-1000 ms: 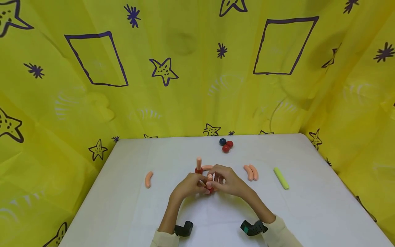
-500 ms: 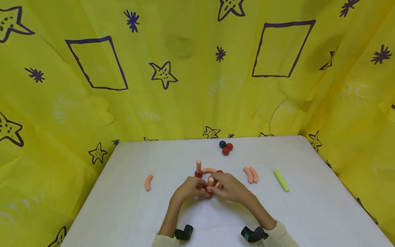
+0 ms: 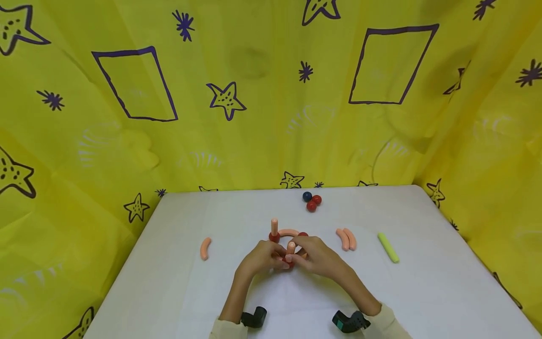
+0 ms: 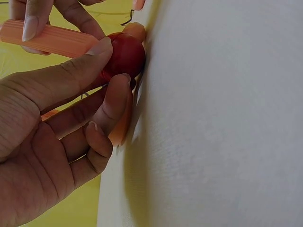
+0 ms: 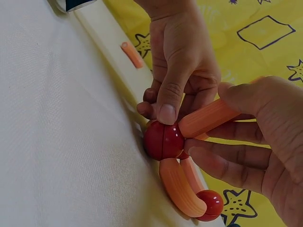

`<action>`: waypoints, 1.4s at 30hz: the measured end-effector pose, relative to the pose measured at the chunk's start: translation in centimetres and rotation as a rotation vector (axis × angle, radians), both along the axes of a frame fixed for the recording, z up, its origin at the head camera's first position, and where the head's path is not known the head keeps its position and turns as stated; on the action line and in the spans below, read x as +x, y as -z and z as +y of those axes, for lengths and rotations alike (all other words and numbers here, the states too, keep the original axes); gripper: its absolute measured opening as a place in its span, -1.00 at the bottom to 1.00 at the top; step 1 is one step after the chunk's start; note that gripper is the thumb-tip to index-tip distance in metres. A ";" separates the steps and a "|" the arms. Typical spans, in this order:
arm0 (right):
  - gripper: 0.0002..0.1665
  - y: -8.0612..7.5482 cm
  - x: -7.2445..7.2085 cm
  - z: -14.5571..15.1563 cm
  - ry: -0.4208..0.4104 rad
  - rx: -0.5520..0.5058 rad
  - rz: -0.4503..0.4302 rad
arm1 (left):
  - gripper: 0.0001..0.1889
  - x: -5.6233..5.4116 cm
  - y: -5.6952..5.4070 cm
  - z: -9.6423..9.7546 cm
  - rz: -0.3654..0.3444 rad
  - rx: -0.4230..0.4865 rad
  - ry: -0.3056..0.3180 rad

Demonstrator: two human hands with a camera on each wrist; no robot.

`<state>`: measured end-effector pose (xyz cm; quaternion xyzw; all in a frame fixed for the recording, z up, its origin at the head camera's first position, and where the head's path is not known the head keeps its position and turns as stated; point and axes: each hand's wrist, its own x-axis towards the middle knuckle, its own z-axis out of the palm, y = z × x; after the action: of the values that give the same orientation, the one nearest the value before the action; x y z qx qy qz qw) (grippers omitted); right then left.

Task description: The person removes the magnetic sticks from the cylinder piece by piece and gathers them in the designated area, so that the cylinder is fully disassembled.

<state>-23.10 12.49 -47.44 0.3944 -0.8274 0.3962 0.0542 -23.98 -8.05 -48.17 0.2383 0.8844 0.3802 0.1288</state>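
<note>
My left hand [image 3: 261, 257] pinches a red ball [image 4: 127, 54] between thumb and fingers, low over the white table. With thumb and fingers, my right hand [image 3: 317, 256] grips a ribbed orange stick [image 5: 208, 119], which stands up from that ball. A curved orange piece [image 5: 177, 189] runs from the held ball to another red ball [image 5: 209, 205]. Behind the hands, a second upright stick [image 3: 274, 227] rises from a red ball [image 3: 274, 238], and a curved piece [image 3: 289, 232] lies beside it. The hands partly hide the structure in the head view.
A loose curved orange piece [image 3: 205, 248] lies to the left. On the right are two curved pieces [image 3: 346, 239] and a straight green stick [image 3: 388, 247]. A dark blue ball [image 3: 307, 197] and two red balls [image 3: 314, 203] sit farther back. Yellow patterned cloth [image 3: 254, 141] borders the table.
My right hand has shifted slightly nearer and lower, uncovering the red ball at the far right of the structure. Both hands keep their holds, and the loose pieces stay put.
</note>
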 end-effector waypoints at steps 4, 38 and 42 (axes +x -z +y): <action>-0.91 -0.2 0.0 0.1 0.011 0.032 0.015 | -0.82 -0.2 0.0 0.1 -0.002 -0.002 -0.001; -0.89 0.5 0.2 0.8 0.004 0.080 0.124 | -0.85 0.2 0.0 0.1 0.012 0.015 0.014; -0.89 0.4 0.2 0.8 0.016 0.073 0.114 | -0.82 0.1 -0.1 0.1 0.022 0.024 0.013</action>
<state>-22.91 13.26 -47.85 0.4115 -0.8399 0.3423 0.0898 -23.84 -7.97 -48.07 0.2498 0.8795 0.3873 0.1188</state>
